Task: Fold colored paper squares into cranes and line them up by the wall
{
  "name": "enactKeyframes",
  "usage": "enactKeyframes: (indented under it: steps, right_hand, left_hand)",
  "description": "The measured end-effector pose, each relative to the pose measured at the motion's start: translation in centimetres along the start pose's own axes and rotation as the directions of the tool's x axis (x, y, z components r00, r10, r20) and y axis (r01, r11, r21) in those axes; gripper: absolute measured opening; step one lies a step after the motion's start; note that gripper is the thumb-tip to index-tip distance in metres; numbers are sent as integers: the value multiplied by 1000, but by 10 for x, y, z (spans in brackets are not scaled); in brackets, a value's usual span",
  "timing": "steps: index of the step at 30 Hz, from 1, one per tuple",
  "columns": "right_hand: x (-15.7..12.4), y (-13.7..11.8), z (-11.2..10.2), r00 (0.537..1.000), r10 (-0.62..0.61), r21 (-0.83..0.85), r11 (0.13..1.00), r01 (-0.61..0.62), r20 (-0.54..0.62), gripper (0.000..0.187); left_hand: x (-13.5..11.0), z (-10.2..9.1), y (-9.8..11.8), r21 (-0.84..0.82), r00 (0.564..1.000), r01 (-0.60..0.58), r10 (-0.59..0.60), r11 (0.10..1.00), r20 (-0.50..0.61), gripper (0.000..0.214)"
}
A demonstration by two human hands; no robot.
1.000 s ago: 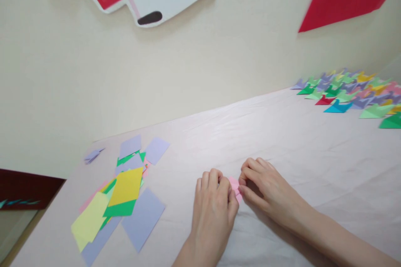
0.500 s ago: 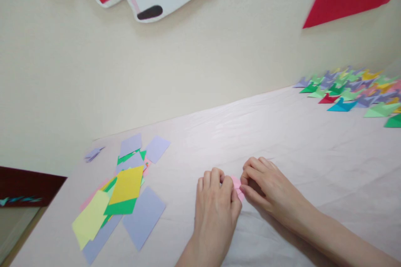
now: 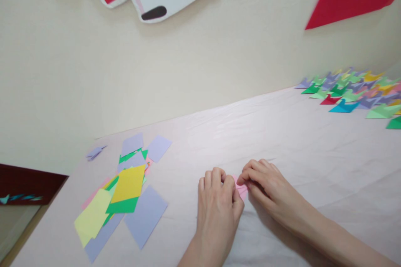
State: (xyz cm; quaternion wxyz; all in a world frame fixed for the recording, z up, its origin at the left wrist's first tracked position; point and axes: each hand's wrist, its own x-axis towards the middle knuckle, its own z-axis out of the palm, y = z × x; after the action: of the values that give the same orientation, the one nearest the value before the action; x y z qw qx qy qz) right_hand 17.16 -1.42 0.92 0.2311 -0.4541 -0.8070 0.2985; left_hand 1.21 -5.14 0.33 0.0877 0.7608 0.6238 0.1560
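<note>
A small pink piece of folded paper (image 3: 241, 190) lies on the white cloth between my two hands, partly covered by fingers. My left hand (image 3: 217, 200) is closed over its left side, with the fingers curled down and the thumb pressed in close. On the other side, my right hand (image 3: 261, 183) pinches the paper's right edge between thumb and forefinger, its other fingers curled. Creases run across the visible pink part. How far the paper reaches under my left hand is hidden.
Loose paper sheets in yellow (image 3: 128, 183), pale yellow (image 3: 91, 217) and lilac (image 3: 146, 217) overlap on the left. A small folded lilac piece (image 3: 95, 153) sits behind them. Many folded paper birds (image 3: 343, 106) stand at the far right, by the wall (image 3: 188, 66).
My right thumb and forefinger have come slightly closer together and down onto the pink paper's right edge. My left hand stays nearly in place. The whole view has shifted a little.
</note>
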Motion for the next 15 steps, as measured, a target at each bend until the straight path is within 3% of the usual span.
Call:
enactKeyframes:
  steps: [5,15]
  right_hand:
    - [2,-8,8,997,68,-63,995,-71,-41,11]
    - [-1,0,7,999,31,18,999,-30,-37,31]
  left_hand:
    - [-1,-2,0,-63,1000,22,-21,998,17,13]
    - [-1,-9,4,-215,995,90,-79,972,62,19]
